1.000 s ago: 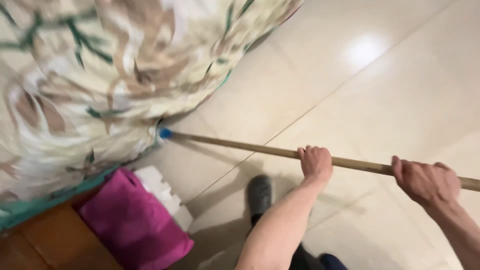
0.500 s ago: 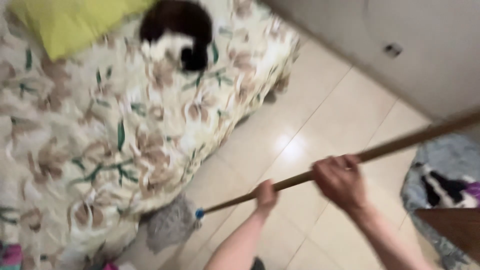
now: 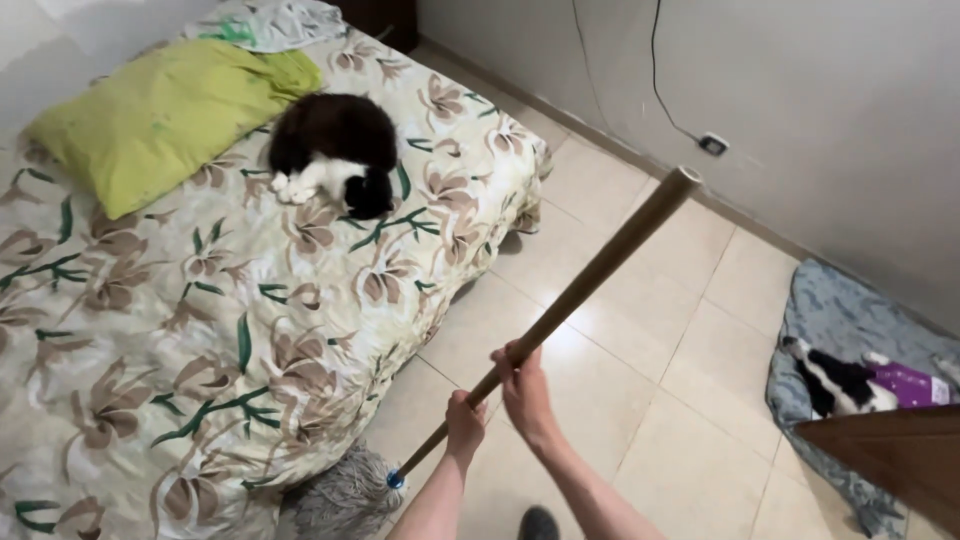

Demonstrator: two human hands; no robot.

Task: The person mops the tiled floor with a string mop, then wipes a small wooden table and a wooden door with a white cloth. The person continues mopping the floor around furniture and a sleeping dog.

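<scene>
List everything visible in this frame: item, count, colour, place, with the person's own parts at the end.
mop handle: one, tan wood, slanting from floor up toward the camera
mop head: one, grey strings, on the floor at the bed's edge
bed cover: one, cream with brown and green leaf print, left
pillow: one, yellow-green, head of the bed
cat: one, black and white, curled on the bed
second cat: one, black and white, lying on the blue blanket
blue blanket: one, grey-blue, floor at right
wall socket: one, white, low on the wall
floor tiles: beige, glossy
shoe: one, grey, bottom edge
left hand: lower on the handle
right hand: just above it
</scene>
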